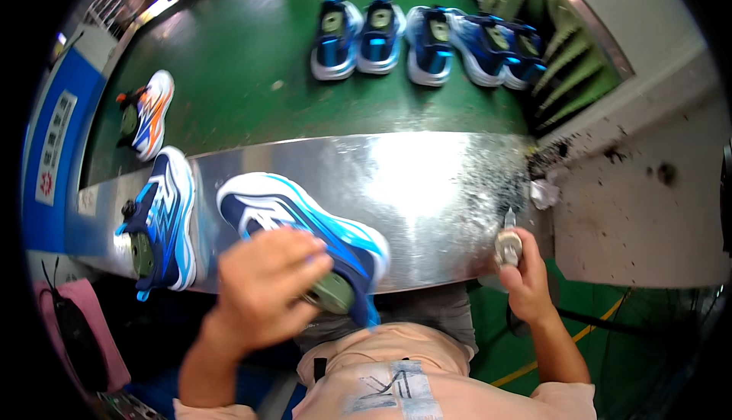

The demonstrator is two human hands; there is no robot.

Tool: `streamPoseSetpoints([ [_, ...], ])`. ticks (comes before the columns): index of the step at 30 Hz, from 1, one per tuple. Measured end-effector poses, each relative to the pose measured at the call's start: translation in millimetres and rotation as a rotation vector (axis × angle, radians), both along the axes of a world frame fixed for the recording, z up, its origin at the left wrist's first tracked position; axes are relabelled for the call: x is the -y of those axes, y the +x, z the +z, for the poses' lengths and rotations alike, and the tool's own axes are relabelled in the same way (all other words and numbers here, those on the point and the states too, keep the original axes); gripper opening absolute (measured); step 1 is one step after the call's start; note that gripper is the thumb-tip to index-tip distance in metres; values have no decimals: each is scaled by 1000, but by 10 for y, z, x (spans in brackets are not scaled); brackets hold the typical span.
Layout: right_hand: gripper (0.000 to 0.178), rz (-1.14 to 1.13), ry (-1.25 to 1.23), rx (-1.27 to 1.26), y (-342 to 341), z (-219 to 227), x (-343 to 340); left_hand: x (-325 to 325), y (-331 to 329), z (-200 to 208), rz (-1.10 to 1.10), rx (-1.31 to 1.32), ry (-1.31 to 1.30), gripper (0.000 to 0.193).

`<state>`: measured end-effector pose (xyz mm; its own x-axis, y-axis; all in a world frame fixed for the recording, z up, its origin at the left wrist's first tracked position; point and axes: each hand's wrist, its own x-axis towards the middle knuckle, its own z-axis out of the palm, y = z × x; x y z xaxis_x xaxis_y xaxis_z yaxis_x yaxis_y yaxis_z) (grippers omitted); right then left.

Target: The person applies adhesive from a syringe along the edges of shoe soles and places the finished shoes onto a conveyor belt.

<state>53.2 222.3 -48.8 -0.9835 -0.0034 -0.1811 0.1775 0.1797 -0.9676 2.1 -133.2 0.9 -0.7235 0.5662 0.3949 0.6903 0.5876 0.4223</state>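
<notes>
My left hand [263,286] is closed over the upper of a navy, white and light-blue sneaker [328,226] and tilts it on its side above the metal bench edge. A green shoe last [333,293] fills the sneaker's opening, close to my fingers. In my right hand [528,286] is a small hand tool with a pale round body and a pointed metal tip [509,218]; its exact kind is unclear. That tip points away from me, over a black-smudged patch of the bench. Left of my left hand, another blue sneaker [171,222] lies on its side, also with a last inside.
Beyond the metal bench strip [358,168] runs a green surface [229,69]. Several blue sneakers [377,35] stand there at the far right, near green bristle-like strips [568,58]. An orange and white sneaker [152,115] lies at left. A grey machine housing [633,191] borders the right side.
</notes>
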Motion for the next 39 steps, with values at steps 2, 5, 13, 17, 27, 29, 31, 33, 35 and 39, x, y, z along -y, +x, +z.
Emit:
streamPoseSetpoints([
  [2, 53, -3, -145, 92, 0, 215, 170, -142, 331, -103, 112, -66, -5, 22],
  [5, 85, 141, -484, 19, -320, 523, 534, -175, 669, -313, 234, -146, 12, 13],
  [13, 93, 704, -723, 391, -1121, 888, 1908, -73, 744, -443, 218, -166, 82, 17],
  [17, 98, 720, -709, 551, -1237, 821, 2315, -61, 742, -483, 227, -195, 121, 16],
  [27, 95, 708, -583, 651, -1334, 742, 2593, 16, 717, -469, 213, -244, 92, 16],
  [29, 96, 749, -542, 616, -1352, 766, 2622, -17, 756, -551, 219, -236, 146, 16],
  [31, 98, 757, -513, 586, -1334, 797, 2656, -34, 771, -586, 223, -231, 177, 15],
  [33, 98, 731, -461, 532, -1263, 835, 2641, -36, 766, -593, 226, -231, 187, 15],
  [35, 96, 744, -352, 481, -1245, 900, 2586, -3, 707, -511, 229, -234, 174, 15],
  [39, 91, 734, -256, 405, -1169, 922, 2388, -40, 767, -590, 217, -217, 189, 15],
])
